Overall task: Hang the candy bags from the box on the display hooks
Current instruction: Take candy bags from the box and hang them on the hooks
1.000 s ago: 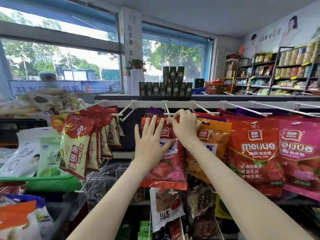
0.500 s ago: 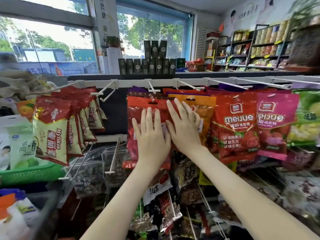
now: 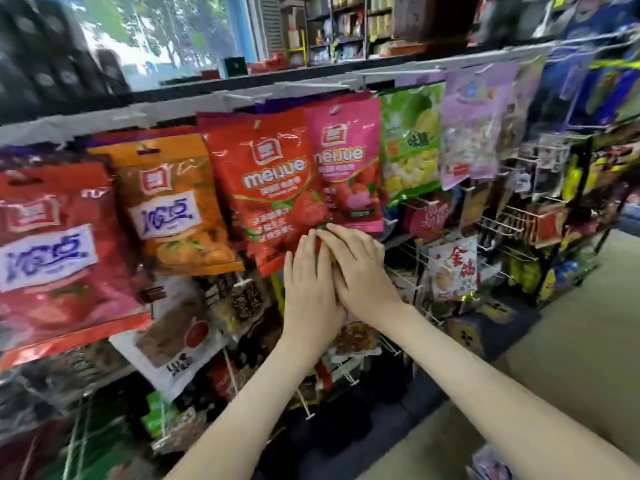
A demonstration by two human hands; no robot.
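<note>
**Bags smoothed on the rail, nothing held**

The left hand and right hand are laid flat against the lower edge of the red bag. The fingers are straight and close together, the right hand partly overlaps the left, and nothing is gripped. The red bag is hung from the white rail above it, with the pink bag overlapping its right side. An orange bag is hung just left of it. A green bag and a lilac bag are hung further right, beyond the pink bag. The box of bags cannot be made out.

If the red bag is pushed too hard, it could be swung back and its hole slipped off the hook; the pink bag could be dragged along with it. Bare wire hooks are set below and right of the red bag, close to the right wrist, and a sleeve-less arm or a fresh bag could be caught there. Dark packets are crowded below the red bag, so little free room is left.
</note>
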